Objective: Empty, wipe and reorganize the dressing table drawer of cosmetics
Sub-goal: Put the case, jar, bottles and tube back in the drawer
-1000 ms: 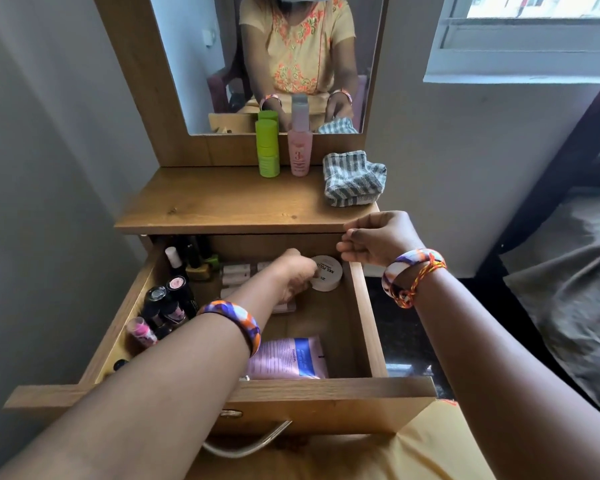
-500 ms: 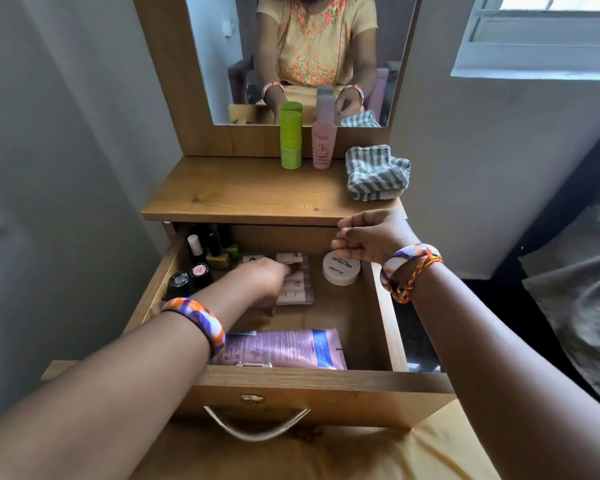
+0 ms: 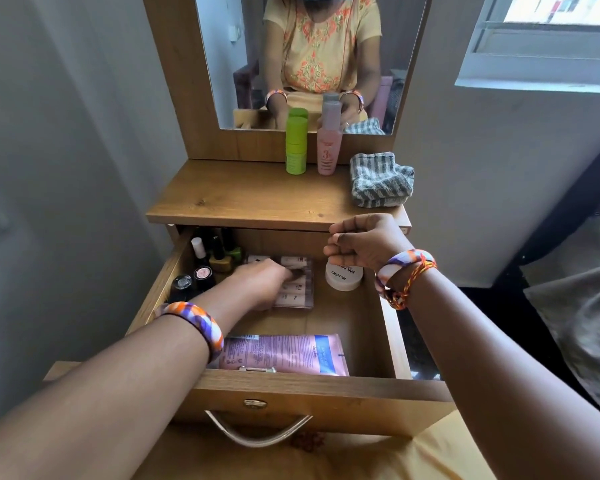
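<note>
At frame centre stand a lime-green bottle [image 3: 296, 146], a pink bottle [image 3: 329, 143] and a grey-and-white striped cloth [image 3: 380, 180], with a lilac sachet [image 3: 284, 355] lower down.

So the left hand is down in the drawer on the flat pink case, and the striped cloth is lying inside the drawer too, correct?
Not quite. The striped cloth is not inside the drawer; the head view shows it on the dressing table top, right of the pink bottle. The left hand is indeed in the drawer on the flat pink case.
</note>
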Demonstrator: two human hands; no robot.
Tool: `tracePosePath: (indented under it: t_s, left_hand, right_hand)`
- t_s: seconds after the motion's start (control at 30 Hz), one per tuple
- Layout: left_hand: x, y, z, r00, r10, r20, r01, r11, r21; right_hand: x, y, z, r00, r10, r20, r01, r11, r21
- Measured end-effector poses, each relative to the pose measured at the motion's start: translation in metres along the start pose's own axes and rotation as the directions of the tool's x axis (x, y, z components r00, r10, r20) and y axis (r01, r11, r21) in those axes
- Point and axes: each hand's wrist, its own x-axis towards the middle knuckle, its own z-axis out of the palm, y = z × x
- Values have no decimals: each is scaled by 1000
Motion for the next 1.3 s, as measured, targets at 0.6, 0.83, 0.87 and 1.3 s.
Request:
tracePosePath:
  t_s: [0.6,0.83,0.87,1.3]
  left_hand:
    - [100,-25,-90,752,-511,-417,-227,394,-891]
    - [137,-17,-103,712,-553,-432,-287,333,-898]
    - [139,-15,-106,698,-562,-443,-295,339,-894]
    - [90,-13,-93,690,-477,-544,-298,498,-814]
  right_hand:
    - [97,-37,48,832,-406,-378,245,880,-406]
    - [122,-31,47,811,-488,-322,341,843,-416]
    - [126,-32,46,806,-487,-335,348,849,-397]
    - [108,-24,34,839,-456,-295,337,863,-375]
